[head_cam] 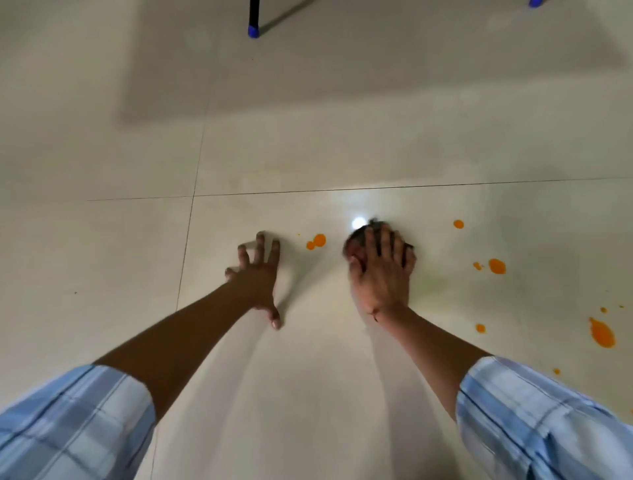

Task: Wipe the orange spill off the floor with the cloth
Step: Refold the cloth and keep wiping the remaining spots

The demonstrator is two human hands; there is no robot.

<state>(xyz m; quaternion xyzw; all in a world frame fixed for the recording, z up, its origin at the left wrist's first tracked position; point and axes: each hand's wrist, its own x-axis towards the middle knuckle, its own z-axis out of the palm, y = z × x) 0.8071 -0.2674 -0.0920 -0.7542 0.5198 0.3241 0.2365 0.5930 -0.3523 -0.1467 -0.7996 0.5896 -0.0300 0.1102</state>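
Observation:
My right hand (pixel 382 270) presses a small dark cloth (pixel 356 240) flat against the pale tiled floor; only the cloth's edges show around my fingers. Orange spill drops lie on the tiles: a pair of drops (pixel 317 241) between my two hands, and more blobs to the right (pixel 496 266), the largest one near the right edge (pixel 602 334). My left hand (pixel 258 274) rests flat on the floor with fingers spread, holding nothing, just left of the pair of drops.
A black furniture leg with a blue foot (pixel 253 31) stands at the top centre, another blue foot (pixel 535 3) at the top right. A bright light reflection (pixel 358 223) glares on the tile just beyond the cloth. My checked sleeves fill both lower corners.

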